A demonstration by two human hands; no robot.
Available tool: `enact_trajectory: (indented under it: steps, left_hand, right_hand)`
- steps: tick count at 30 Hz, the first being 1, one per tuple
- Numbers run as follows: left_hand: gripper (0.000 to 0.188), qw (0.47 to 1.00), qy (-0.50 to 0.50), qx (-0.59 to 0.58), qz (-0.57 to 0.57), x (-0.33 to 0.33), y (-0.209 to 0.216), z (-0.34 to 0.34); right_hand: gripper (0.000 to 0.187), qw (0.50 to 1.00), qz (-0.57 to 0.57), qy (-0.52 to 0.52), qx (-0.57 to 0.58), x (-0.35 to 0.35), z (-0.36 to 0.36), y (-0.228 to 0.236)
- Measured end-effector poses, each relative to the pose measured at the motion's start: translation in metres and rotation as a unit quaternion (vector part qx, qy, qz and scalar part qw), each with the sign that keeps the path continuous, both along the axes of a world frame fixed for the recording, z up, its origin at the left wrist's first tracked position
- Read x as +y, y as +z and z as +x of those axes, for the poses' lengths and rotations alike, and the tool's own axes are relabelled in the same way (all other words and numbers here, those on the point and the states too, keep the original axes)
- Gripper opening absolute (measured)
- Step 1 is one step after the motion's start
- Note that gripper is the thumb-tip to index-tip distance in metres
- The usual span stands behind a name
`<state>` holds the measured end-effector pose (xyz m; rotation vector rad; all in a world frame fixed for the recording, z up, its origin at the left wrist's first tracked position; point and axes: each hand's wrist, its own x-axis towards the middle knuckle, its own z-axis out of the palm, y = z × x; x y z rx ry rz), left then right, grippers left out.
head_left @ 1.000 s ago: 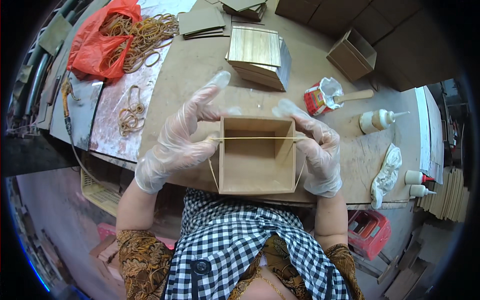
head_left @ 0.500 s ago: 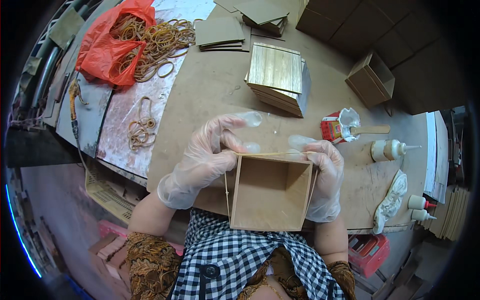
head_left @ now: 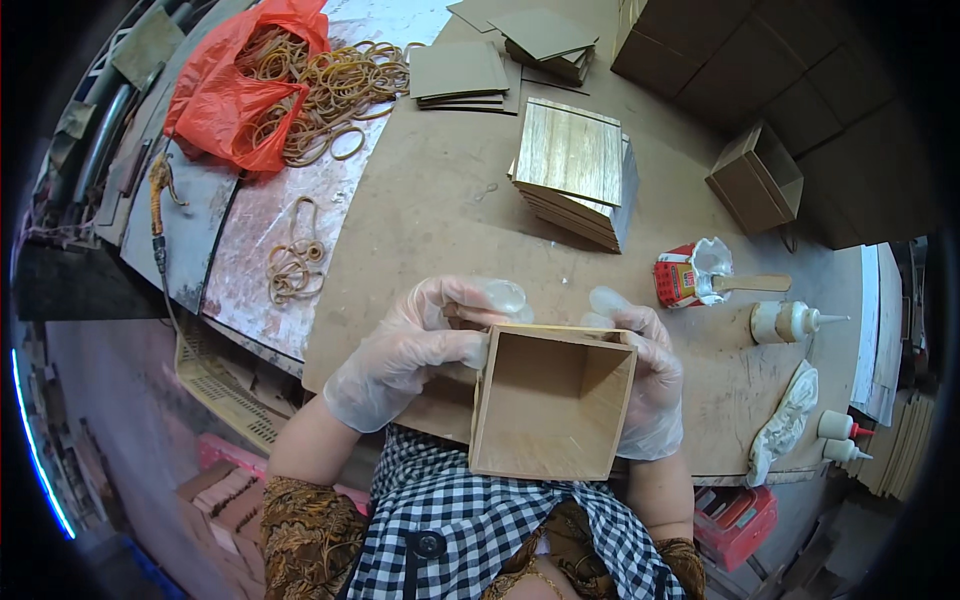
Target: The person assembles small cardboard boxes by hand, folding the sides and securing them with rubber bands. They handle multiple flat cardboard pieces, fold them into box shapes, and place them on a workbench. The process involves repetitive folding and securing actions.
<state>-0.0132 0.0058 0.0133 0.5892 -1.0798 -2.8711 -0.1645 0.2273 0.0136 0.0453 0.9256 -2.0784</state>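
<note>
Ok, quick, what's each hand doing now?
Left hand: holding the brown box at its left side.
Right hand: holding the brown box at its right side.

Between the hands (head_left: 395,365), box (head_left: 548,415); behind it on the surface (head_left: 430,235), board stack (head_left: 570,150); right of that, tub (head_left: 678,277) with stick (head_left: 757,284) inside; far left, bag (head_left: 205,115) with rubber bands (head_left: 360,85).

The open box (head_left: 545,430) was light tan, the gloves (head_left: 375,380) a cloudy white. Black and white checks covered the apron (head_left: 460,495); dark leafy figures ran over the brown sleeves (head_left: 310,530). The plastic bag (head_left: 210,125) was orange-red, the rubber bands (head_left: 365,78) amber, the table (head_left: 430,235) dull brown. The tub (head_left: 672,275) was red with patches of white and yellow, the rag (head_left: 783,425) white.
</note>
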Motion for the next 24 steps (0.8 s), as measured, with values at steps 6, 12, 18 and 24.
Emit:
enact_trajectory:
  steps: [6, 12, 18, 24]
  left_hand:
    - [0.041, 0.996, 0.014, 0.025, -0.081, 0.015, -0.005, 0.004]
    - [0.046, 0.982, 0.114, 0.136, -0.064, 0.011, -0.024, 0.005]
    - [0.038, 0.969, 0.11, 0.106, -0.193, 0.034, -0.001, -0.003]
    - [0.028, 0.981, 0.131, 0.02, -0.143, 0.058, 0.022, 0.002]
  right_hand:
    - [0.046, 0.997, -0.071, 0.014, 0.001, 0.009, -0.012, -0.003]
    - [0.054, 0.986, -0.035, -0.013, 0.162, 0.014, -0.007, 0.007]
    - [0.046, 0.961, 0.081, 0.088, 0.251, 0.009, 0.021, 0.023]
    - [0.037, 0.943, 0.148, 0.049, 0.293, 0.007, 0.029, 0.021]
